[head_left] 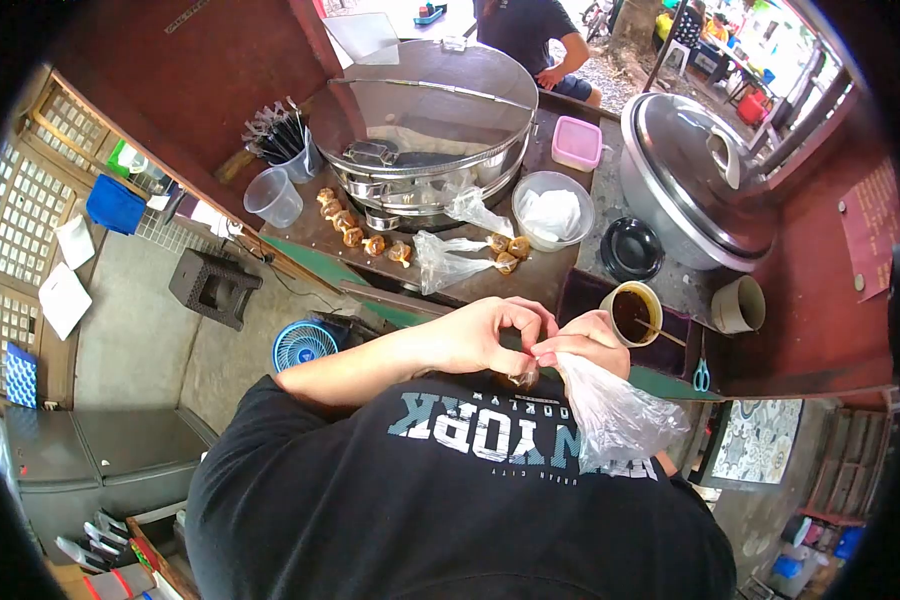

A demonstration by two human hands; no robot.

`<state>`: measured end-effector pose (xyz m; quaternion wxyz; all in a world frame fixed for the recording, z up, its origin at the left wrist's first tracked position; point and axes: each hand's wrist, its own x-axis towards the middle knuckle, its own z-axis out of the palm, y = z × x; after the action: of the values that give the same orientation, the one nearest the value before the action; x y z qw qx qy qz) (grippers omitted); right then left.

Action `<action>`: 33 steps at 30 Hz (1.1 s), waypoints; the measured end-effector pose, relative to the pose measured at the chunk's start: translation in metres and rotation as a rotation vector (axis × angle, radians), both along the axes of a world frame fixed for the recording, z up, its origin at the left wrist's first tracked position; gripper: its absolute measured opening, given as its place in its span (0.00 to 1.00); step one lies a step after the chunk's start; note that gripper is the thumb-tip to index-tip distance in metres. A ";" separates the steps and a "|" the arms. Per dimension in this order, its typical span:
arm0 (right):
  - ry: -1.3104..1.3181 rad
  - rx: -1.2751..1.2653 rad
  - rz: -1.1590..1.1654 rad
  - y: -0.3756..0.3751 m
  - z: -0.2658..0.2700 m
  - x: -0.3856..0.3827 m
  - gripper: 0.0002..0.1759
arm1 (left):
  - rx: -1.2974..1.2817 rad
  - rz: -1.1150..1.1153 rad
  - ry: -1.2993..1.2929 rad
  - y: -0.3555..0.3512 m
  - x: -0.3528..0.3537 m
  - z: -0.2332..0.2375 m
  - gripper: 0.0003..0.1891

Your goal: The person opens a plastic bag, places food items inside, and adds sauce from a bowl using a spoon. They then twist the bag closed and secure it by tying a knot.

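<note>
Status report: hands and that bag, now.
Left hand and right hand both pinched on plastic bag, close to chest. Bag hangs loose below right hand. Cup of dark sauce just beyond right hand, not touching.

clear: counter (555,272) strip ahead | blocked: sauce cup (631,313) beside right hand (592,342); bags (448,258), steamer (430,130) beyond

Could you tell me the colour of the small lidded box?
The box is pink; head view.
</note>
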<state>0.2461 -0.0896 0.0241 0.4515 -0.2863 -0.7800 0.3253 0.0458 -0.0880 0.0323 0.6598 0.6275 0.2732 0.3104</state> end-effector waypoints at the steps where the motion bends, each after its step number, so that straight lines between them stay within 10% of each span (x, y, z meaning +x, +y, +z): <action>1: -0.026 0.031 -0.011 0.001 0.000 0.000 0.14 | 0.040 0.002 0.013 0.000 0.000 -0.002 0.09; 23: 0.034 -0.196 0.057 0.006 0.008 0.001 0.13 | 0.157 0.009 0.085 0.010 -0.011 0.000 0.07; 33: -0.040 0.211 0.074 0.013 0.008 0.004 0.12 | 0.211 0.006 0.044 0.002 -0.002 -0.001 0.08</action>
<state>0.2499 -0.0766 0.0326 0.4510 -0.2144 -0.8289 0.2520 0.0434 -0.0860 0.0309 0.5827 0.6995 0.2553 0.3255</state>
